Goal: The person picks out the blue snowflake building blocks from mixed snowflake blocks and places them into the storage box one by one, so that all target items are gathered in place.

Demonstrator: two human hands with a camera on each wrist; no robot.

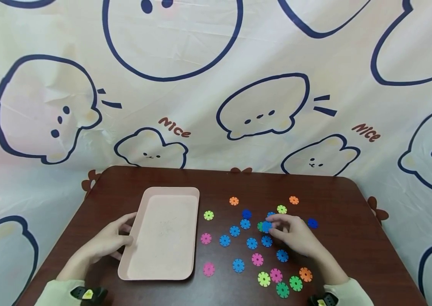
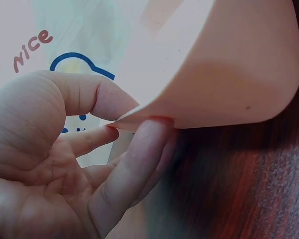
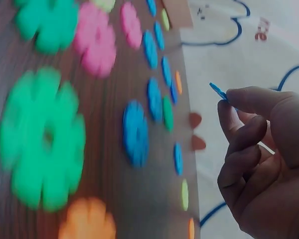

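Note:
My right hand (image 1: 296, 234) pinches a blue snowflake-shaped plastic disc (image 3: 217, 90) between thumb and index finger, its other fingers curled in. The disc is held edge-on in the right wrist view, above the table. In the head view it overlaps a green disc (image 1: 260, 226). At the left, my left hand (image 1: 106, 239) grips the long side of a beige rectangular tray (image 1: 158, 233). The left wrist view has the thumb over the rim and the fingers against the outer wall (image 2: 229, 94). Nothing lies in the tray.
Notched discs are spread right of the tray: several blue ones (image 1: 238, 265), pink (image 1: 276, 275), orange (image 1: 305, 274), yellow-green (image 1: 263, 279) and green (image 1: 282, 290). The dark brown table (image 1: 216, 180) ends at a patterned curtain (image 1: 200, 102).

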